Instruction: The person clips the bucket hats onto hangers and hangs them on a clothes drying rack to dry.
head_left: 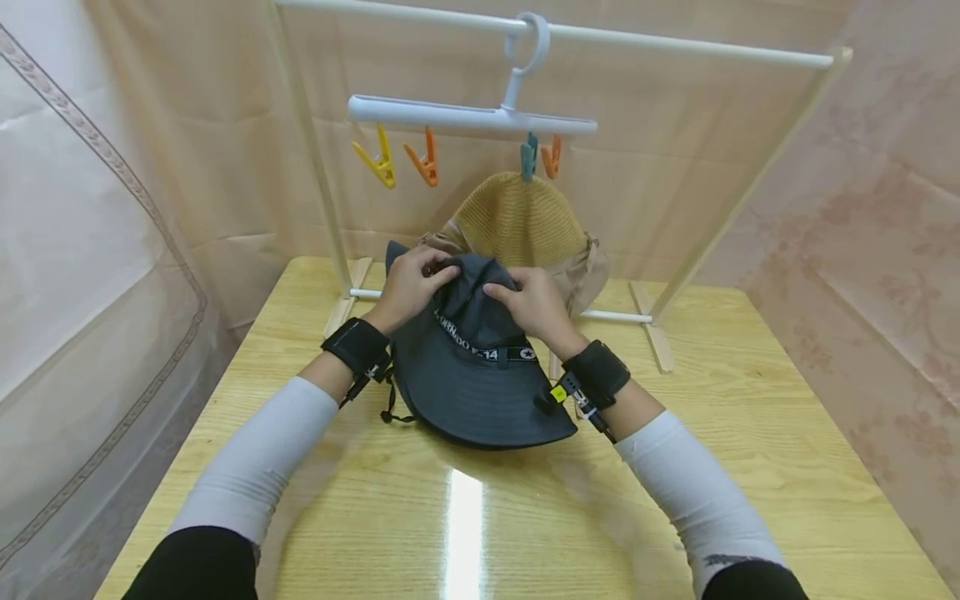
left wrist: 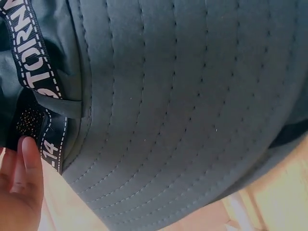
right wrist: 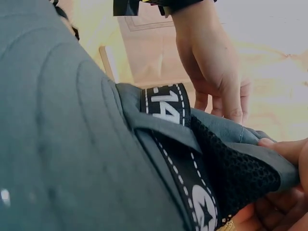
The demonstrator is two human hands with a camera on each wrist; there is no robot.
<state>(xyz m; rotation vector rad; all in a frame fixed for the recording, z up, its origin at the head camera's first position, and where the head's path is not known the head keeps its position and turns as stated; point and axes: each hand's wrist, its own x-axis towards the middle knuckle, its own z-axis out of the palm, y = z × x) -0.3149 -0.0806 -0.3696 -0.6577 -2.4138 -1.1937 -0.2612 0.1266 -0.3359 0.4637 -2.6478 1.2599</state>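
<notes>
A dark grey-blue bucket hat (head_left: 480, 400) with a brim and a lettered black band (head_left: 487, 353) is held up above the table in front of me. My left hand (head_left: 416, 283) pinches the left side of its crown, thumb on the cloth. On the crown's right side my right hand (head_left: 536, 308) pinches a fold. In the right wrist view, thumb and fingers of the right hand (right wrist: 288, 178) grip the crown's edge beside black mesh (right wrist: 245, 175); the left hand (right wrist: 214, 62) shows beyond. Stitched brim (left wrist: 183, 110) fills most of the left wrist view.
A white hanger (head_left: 472, 115) hangs on a rack's top bar (head_left: 675, 44). From it hang a yellow clip (head_left: 378, 158), an orange clip (head_left: 426, 158) and, at right, a teal clip (head_left: 528, 157) above a straw hat (head_left: 517, 217). Wooden rack feet (head_left: 651, 329) stand on the table (head_left: 337, 517).
</notes>
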